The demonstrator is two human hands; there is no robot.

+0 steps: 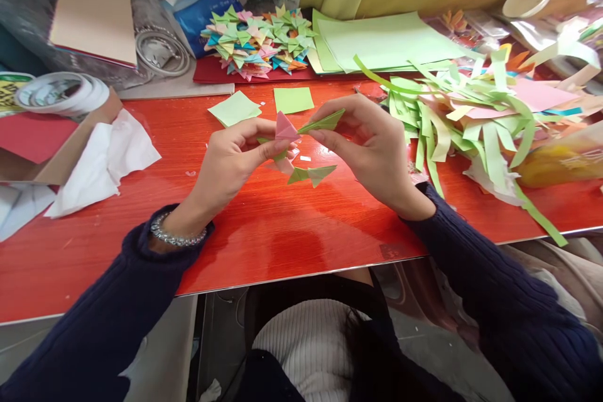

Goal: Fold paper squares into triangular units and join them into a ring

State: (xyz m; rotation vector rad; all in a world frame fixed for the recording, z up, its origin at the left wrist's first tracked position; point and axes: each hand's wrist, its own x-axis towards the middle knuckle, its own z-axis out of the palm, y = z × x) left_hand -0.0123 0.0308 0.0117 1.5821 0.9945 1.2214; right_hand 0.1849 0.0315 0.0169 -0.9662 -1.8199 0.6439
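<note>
The left hand (230, 154) is nearly closed, thumb and fingertips pinching a pink folded paper (284, 127) that points up from the grip. The right hand (370, 141) is also nearly closed, its thumb and fingers pinching a green folded paper (327, 122) that slants up and away from its thumb. The 2 papers meet in the gap between the hands, the green paper's narrow end at the pink paper's right corner; whether 1 is tucked into the other, I cannot tell.

Just below that meeting point, between the hands, is another green folded paper (311, 174) with 2 peaks; I cannot tell whether it hangs from the held pieces or rests on the red tabletop (292, 232). A pale pink paper end (284, 166) shows under the left thumb.

Just beyond the hands lie 2 paper squares, a pale green square (235, 108) past the left hand and a brighter green square (294, 100) between them. Farther ahead sit clusters of folded paper (259, 41), with pale green sheets (391, 41) to their right. A heap of paper strips (438, 122) lies to the right of the right hand. Left of the left hand is a crumpled white tissue (108, 154).
</note>
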